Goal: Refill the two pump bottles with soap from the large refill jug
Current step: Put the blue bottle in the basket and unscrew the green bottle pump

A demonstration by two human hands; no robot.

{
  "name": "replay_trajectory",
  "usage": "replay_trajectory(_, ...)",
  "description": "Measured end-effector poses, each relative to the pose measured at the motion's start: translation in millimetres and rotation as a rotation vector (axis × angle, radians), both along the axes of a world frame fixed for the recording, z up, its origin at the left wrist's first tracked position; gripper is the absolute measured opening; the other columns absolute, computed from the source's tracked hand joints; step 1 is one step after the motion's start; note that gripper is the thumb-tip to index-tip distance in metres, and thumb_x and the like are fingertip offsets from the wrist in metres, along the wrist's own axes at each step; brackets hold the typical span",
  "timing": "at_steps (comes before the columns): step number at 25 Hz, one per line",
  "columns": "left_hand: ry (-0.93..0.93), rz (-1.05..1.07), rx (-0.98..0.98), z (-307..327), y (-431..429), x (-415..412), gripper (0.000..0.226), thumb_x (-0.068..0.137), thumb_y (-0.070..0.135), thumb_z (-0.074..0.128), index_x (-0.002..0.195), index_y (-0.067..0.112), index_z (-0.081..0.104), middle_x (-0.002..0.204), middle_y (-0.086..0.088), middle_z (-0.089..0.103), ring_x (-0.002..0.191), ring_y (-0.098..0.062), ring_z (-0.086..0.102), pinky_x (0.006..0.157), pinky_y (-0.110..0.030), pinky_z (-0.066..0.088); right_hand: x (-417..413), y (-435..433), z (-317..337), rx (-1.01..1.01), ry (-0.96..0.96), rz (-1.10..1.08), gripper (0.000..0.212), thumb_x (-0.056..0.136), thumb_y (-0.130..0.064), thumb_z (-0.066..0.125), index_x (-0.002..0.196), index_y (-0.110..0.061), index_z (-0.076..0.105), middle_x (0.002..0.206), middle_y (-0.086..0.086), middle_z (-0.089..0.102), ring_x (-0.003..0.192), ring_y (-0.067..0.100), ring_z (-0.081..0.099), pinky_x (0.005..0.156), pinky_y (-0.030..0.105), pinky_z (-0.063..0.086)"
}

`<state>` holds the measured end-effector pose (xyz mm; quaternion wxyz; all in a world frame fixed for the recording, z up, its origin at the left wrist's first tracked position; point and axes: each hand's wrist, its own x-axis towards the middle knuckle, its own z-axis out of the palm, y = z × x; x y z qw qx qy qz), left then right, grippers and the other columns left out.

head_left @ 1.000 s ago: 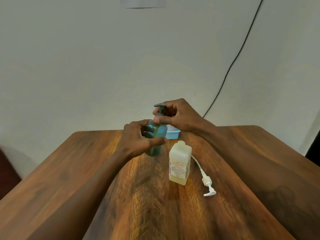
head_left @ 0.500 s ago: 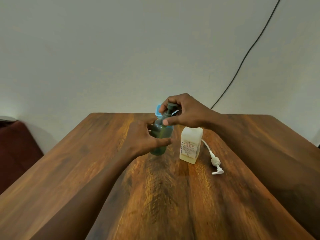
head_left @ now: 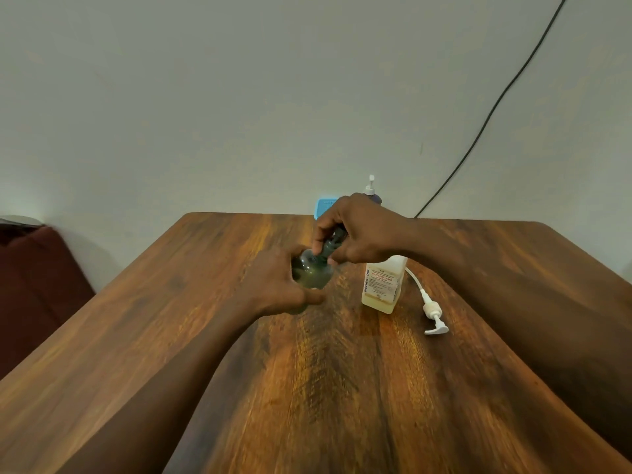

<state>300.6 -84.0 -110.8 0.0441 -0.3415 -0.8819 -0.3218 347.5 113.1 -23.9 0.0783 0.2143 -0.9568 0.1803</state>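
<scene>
A small green pump bottle (head_left: 313, 273) stands on the wooden table (head_left: 342, 388), blurred by motion. My left hand (head_left: 273, 285) grips its body. My right hand (head_left: 359, 230) holds its dark pump head (head_left: 331, 243) from above, fingers curled round it. To the right stands a pale square bottle (head_left: 381, 287) with a printed label, its neck open and a little yellowish liquid at the bottom. Its white pump (head_left: 431, 311) with the long tube lies on the table beside it.
Behind my right hand, at the table's far edge, a dark bottle with a white pump top (head_left: 372, 191) and a blue box (head_left: 323, 206) stand against the wall. A black cable (head_left: 485, 121) runs down the wall. A dark red seat (head_left: 30, 278) sits at the left.
The view has tilted down and shifted, bringing the bottles lower in frame. My right hand has closed lower over the green bottle's pump head. A white-topped bottle now shows at the back.
</scene>
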Motion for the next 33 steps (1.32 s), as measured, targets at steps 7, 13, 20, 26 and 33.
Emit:
replay_trajectory(7,-0.224,0.066,0.001,-30.2,-29.4,-28.1,0.085,0.06,0.054,0.083,0.134,0.024,0.055,0.116,0.001,0.061,0.099,-0.014,0.061,0.085,-0.035,0.059,0.2,14.9,9.4,-0.106,0.079,0.047,0.027,0.074,-0.013,0.087,0.098,-0.024,0.08,0.094,-0.016,0.074,0.09,0.001,0.07,0.08,0.018,0.056)
replay_trajectory(13,-0.251,0.302,0.212,-55.9,-40.1,-36.7,0.068,0.069,0.033,0.091,0.126,0.018,0.057,0.113,0.002,0.059,0.092,-0.006,0.056,0.073,-0.018,0.045,10.7,22.0,-8.4,-0.167,0.049,-0.113,0.017,0.075,-0.021,0.089,0.085,-0.024,0.076,0.084,-0.02,0.068,0.082,-0.009,0.066,0.063,0.005,0.05)
replay_trajectory(20,-0.245,0.31,0.242,-69.0,-22.8,-32.8,0.082,0.063,0.051,0.09,0.129,0.016,0.058,0.119,0.0,0.063,0.103,-0.015,0.059,0.084,-0.03,0.053,-6.0,11.2,-92.0,-0.021,-0.137,-0.316,0.027,0.072,-0.037,0.09,0.08,-0.018,0.072,0.076,-0.006,0.07,0.071,0.011,0.068,0.066,0.024,0.057)
replay_trajectory(26,-0.285,0.297,0.24,-66.2,-5.9,-28.5,0.087,0.065,0.047,0.091,0.137,0.013,0.054,0.127,-0.001,0.062,0.11,-0.016,0.059,0.086,-0.026,0.05,-18.4,10.5,-124.7,0.073,-0.198,-0.365,0.027,0.075,-0.033,0.087,0.079,-0.02,0.064,0.078,-0.001,0.067,0.073,0.017,0.067,0.068,0.027,0.056)
replay_trajectory(33,-0.26,0.282,0.212,-63.5,4.5,-21.5,0.08,0.067,0.048,0.089,0.133,0.015,0.057,0.122,0.0,0.063,0.106,-0.016,0.06,0.091,-0.035,0.054,-14.3,19.2,-133.9,0.095,-0.242,-0.36,0.017,0.081,-0.025,0.082,0.08,-0.015,0.068,0.077,0.002,0.069,0.076,0.02,0.069,0.072,0.03,0.06)
